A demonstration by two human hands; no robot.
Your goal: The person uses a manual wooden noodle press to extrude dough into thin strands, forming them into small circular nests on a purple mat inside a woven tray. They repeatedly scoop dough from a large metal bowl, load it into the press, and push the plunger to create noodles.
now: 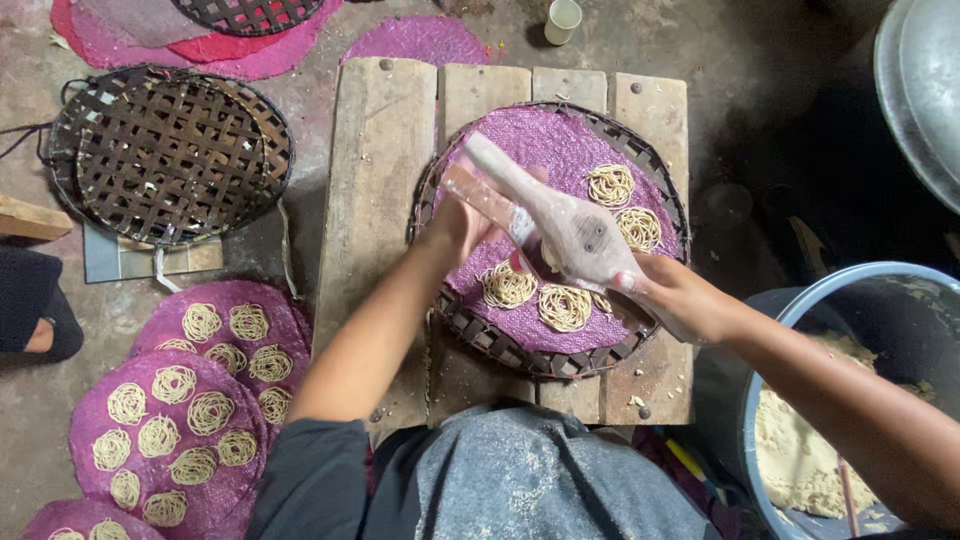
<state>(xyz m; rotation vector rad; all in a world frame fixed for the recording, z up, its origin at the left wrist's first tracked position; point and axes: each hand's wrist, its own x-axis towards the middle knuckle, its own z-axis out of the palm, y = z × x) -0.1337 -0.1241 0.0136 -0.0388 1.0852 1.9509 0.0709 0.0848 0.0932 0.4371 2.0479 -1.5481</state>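
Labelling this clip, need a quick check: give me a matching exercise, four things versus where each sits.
Things:
1. wooden noodle press
2. white cup
3. empty woven tray
4. blue tub of dough

Places:
A. floor, upper left
B. lower right, beside the planks
C. held in both hands over the purple mat
D. floor beyond the planks, top centre

Pairs: 1-C, 2-D, 3-A, 4-B

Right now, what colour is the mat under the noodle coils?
Purple mat, seen in the head view.
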